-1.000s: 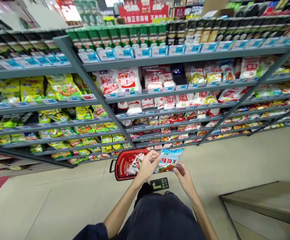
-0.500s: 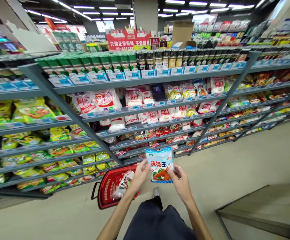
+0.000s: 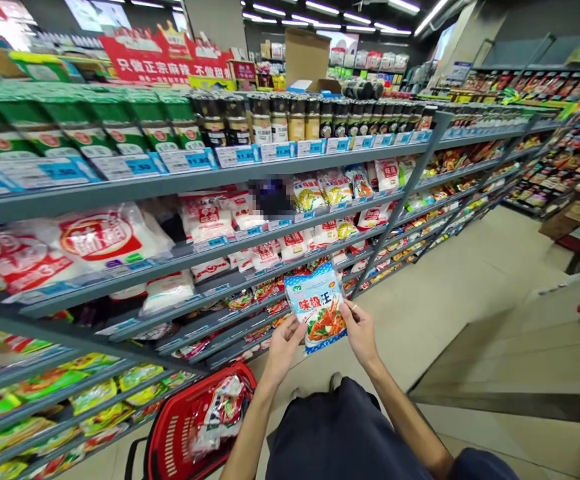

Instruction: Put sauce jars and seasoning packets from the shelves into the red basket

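Observation:
A light blue seasoning packet (image 3: pixel 317 308) with red lettering and a picture of food is held up in front of the shelves, tilted a little. My left hand (image 3: pixel 286 347) pinches its lower left side, thumb on the front. At its right edge my right hand (image 3: pixel 360 333) grips it, with a ring showing on one finger. Below my left forearm, a red shopping basket (image 3: pixel 167 427) stands on the floor with several bagged goods (image 3: pixel 223 413) in it.
A grey shelf unit (image 3: pixel 320 160) runs along the left and away ahead, stacked with bags of white seasoning (image 3: pixel 100 240) and green-capped jars (image 3: pixel 75 120). To the right is the tiled aisle floor (image 3: pixel 450 280), with a low wooden-looking panel (image 3: pixel 515 353) beside it.
My view has swung to the right and come nearer the shelves. The packet is now tilted, still in both hands. The basket appears larger and lower left.

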Demonstrator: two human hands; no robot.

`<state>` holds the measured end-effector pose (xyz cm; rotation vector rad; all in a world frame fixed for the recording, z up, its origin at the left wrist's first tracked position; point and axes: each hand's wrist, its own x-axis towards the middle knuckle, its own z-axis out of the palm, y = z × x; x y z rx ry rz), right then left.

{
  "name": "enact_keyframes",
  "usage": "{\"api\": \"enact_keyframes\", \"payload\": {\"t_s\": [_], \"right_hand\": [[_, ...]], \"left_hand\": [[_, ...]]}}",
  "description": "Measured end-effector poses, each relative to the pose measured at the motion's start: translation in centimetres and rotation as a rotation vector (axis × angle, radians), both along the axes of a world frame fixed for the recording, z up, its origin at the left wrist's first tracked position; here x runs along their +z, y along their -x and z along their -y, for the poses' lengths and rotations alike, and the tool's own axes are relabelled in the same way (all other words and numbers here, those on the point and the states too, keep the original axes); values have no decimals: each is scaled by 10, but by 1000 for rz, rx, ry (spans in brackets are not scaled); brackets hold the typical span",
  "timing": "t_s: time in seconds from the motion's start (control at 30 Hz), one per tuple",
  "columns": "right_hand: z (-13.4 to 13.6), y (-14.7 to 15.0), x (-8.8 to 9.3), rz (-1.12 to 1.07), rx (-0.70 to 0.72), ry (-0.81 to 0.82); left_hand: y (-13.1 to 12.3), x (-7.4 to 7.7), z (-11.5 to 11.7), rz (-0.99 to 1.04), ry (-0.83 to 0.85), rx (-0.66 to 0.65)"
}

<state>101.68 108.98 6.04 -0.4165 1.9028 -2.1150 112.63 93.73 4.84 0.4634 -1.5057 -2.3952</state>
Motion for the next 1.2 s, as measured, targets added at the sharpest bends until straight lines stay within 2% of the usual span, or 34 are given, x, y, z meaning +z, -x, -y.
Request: {"api": "enact_keyframes", "payload": {"t_s": [0.1,0.2,0.33,0.53,0.67,0.77,0.83,0.93,1.1,1.2], "right_hand": [[-7,22,-6,28,49,5],[-25,44,-20,83,151,-8],[-60,79,-49,154,284,-29],[-123,149,-89,252,460,-67],[-162,194,-100,300,608,-124],[-183,217,-105,286,763,-156],[-192,224,-109,274,839,-180],[-200,222,-114,278,894,-207],[-203,193,-113,304,862,-196],[-194,162,-107,292,819,-195]], "left_hand": [[26,-4,-2,43,7,29],[46,-18,-10,74,5,49],[64,-41,-40,159,21,63],[102,-61,-128,249,-20,217],[128,-71,-194,322,-73,400],[138,-76,-238,371,-105,538],[138,-75,-259,390,-128,598],[132,-71,-276,414,-130,660],[106,-66,-275,383,-108,671],[75,-66,-266,318,-84,665]]}}
